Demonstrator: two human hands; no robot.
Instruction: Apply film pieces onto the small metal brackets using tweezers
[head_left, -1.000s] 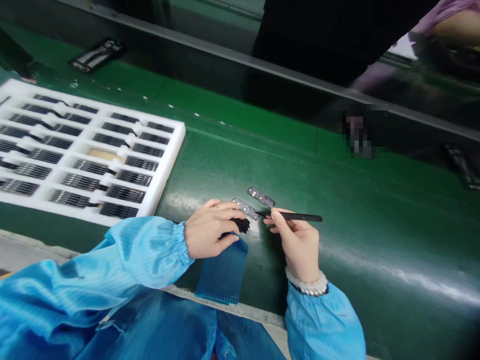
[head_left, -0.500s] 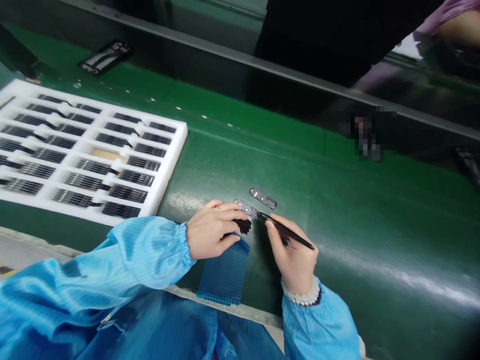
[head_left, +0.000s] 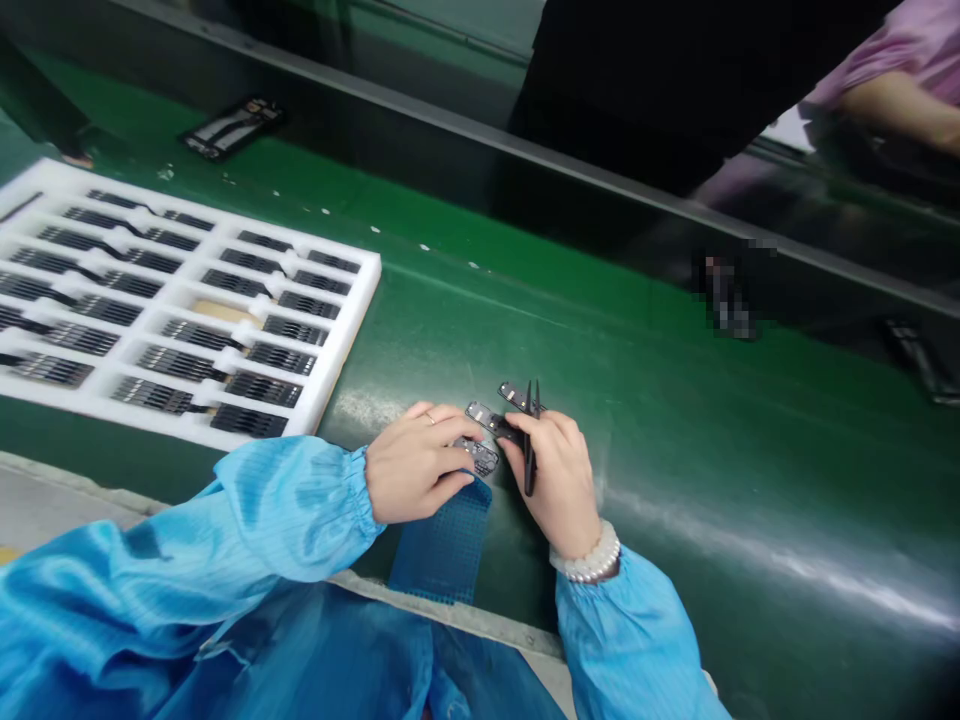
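Note:
Near the front edge of the green work surface, my left hand (head_left: 420, 462) has its fingers closed on a small stack of circuit boards (head_left: 482, 457). Black tweezers (head_left: 531, 450) are held in my right hand (head_left: 553, 470), their tips pointing away from me. The thumb and fingers of that hand also touch the dark end of a small circuit board (head_left: 482, 413) between both hands. Just beyond lies another small board (head_left: 512, 392), partly behind the tweezers. A blue perforated sheet (head_left: 441, 545) lies below my left hand.
A white foam tray (head_left: 365, 290) with rows of dark parts sits at the left. On the lower green strip beyond are a black framed device (head_left: 232, 128) and another (head_left: 922, 360) at the right. A person's arm (head_left: 900, 108) shows at the upper right.
My right hand has moved left, and its tweezers have swung from slanting to nearly upright in view. The boards under my left fingers now show a face instead of dark edges.

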